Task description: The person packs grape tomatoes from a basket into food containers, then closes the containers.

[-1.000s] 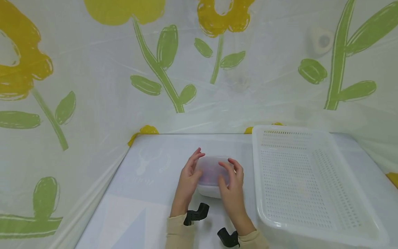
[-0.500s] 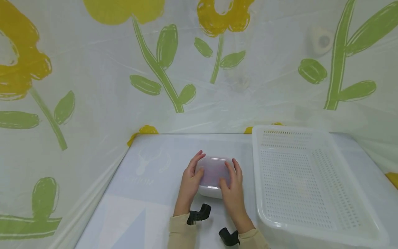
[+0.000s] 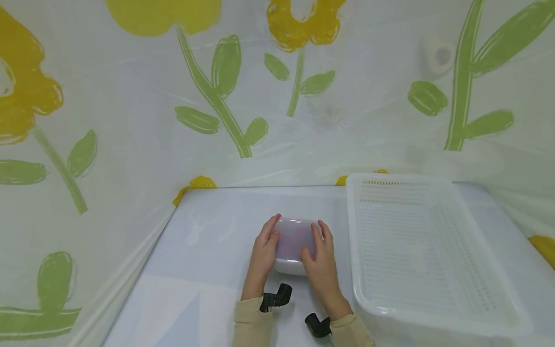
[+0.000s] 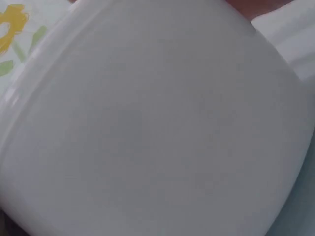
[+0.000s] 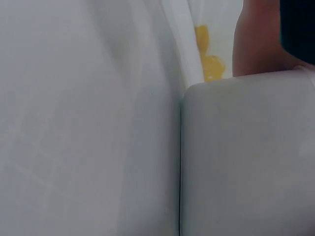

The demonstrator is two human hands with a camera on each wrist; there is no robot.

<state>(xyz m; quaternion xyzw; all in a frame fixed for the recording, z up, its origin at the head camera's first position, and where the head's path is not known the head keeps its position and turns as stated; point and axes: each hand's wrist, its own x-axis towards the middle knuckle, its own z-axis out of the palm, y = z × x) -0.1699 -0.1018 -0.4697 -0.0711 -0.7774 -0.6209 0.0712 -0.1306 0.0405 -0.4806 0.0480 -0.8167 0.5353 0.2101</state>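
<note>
One small white rounded-square plastic container with a translucent lid point(image 3: 295, 243) sits on the pale table point(image 3: 208, 250), directly between the two hands and left of one white perforated plastic basket point(image 3: 416, 250). The left hand point(image 3: 264, 253) and right hand point(image 3: 320, 258) flank it equally, fingers slightly spread and laid on the lid; a firm grip cannot be confirmed.

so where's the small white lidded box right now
In the head view the small white lidded plastic box sits on the table between both hands, just left of the large white perforated basket.
</note>
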